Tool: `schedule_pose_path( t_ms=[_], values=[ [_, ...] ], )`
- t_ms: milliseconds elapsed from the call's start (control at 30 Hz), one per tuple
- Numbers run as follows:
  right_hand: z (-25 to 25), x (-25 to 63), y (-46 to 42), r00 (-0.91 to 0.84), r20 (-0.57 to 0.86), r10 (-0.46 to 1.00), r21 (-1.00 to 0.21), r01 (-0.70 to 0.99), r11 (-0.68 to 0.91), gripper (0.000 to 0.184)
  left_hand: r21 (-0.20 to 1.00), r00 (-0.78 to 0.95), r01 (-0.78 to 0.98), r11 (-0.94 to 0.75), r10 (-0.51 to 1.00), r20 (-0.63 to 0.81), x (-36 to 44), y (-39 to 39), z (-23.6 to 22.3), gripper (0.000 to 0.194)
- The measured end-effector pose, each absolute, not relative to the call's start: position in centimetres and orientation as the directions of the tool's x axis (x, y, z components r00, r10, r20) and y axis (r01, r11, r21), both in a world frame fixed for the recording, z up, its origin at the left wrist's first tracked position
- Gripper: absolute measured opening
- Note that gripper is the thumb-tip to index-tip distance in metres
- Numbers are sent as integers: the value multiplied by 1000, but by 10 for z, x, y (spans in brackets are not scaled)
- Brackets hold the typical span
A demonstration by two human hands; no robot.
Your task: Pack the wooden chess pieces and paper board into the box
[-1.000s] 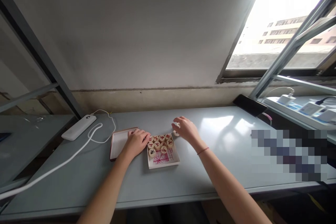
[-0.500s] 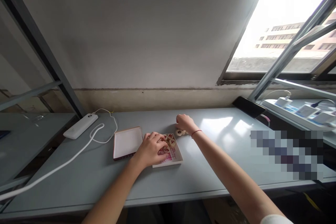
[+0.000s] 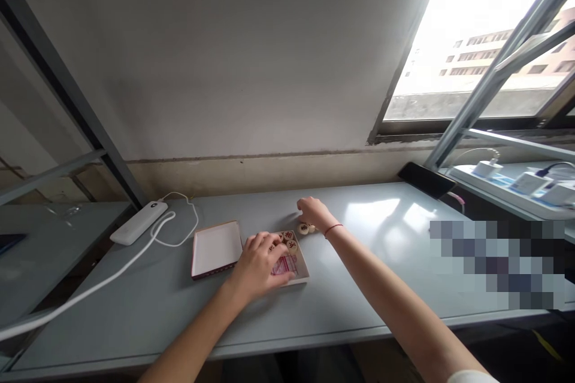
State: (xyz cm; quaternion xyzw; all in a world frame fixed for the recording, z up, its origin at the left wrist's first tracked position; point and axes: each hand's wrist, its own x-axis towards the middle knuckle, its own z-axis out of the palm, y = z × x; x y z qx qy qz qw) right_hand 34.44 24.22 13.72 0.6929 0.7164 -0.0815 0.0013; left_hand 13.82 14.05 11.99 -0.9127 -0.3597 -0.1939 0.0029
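Observation:
A shallow white box (image 3: 300, 272) with pink markings lies on the grey table (image 3: 359, 293) and holds several round wooden chess pieces (image 3: 290, 240) with red characters. My left hand (image 3: 258, 263) rests over the box's left part, fingers curled onto the pieces inside. My right hand (image 3: 314, 213) reaches just beyond the box's far right corner, fingers bent down over two loose pieces (image 3: 305, 228) on the table. The box's lid (image 3: 215, 248) lies upturned to the left of the box.
A white power bank (image 3: 138, 222) with a long white cable (image 3: 112, 278) lies at the far left. A dark phone (image 3: 424, 179) leans near the window at the far right. A power strip with chargers (image 3: 516, 182) sits on the neighbouring shelf.
My left hand has slid from the box's left edge onto the pieces inside. My right hand has moved farther back and lowered onto the loose pieces.

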Motion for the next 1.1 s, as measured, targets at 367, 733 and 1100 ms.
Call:
schedule_pose_path(
  t_ms=[367, 733, 1100],
  values=[
    [140, 372, 216, -166, -37, 985, -879, 475, 47, 39, -63, 764, 598, -799, 544, 346, 153, 153, 98, 26],
    [128, 349, 197, -125, 146, 981, -986, 65, 155, 42, 132, 568, 722, -680, 690, 448, 155, 173, 120, 34],
    [126, 327, 187, -220, 98, 971, -995, -15, 97, 43, 491, 464, 581, -649, 760, 456, 132, 191, 127, 20]
  ],
)
